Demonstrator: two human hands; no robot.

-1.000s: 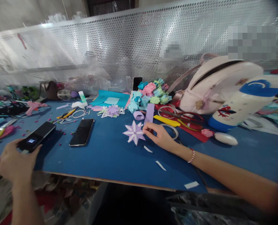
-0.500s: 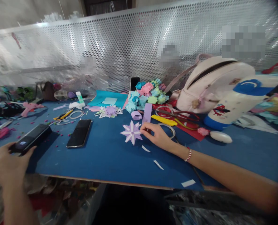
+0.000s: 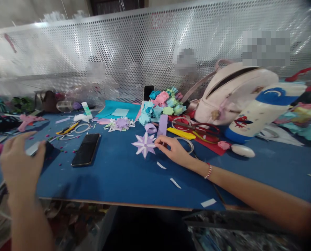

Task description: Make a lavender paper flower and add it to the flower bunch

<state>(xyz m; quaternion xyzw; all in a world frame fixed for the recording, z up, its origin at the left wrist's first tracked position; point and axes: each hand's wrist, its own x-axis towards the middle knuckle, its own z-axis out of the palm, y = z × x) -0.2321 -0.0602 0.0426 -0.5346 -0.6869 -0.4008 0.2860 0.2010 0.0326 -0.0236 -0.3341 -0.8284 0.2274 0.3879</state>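
Fingers (image 3: 160, 141) of the right hand (image 3: 178, 152) pinch the purple paper star (image 3: 145, 145) mid-frame, its points seemingly all formed; a purple strip (image 3: 162, 124) just above looks unused. At frame left, the left hand (image 3: 20, 164) spreads open.

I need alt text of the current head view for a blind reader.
A person's right hand pinches a lilac paper star at a cluttered blue table; the left hand, loosely open, partly hides a dark device near a black phone.

No legible text, labels, brands, numbers or signs in view.
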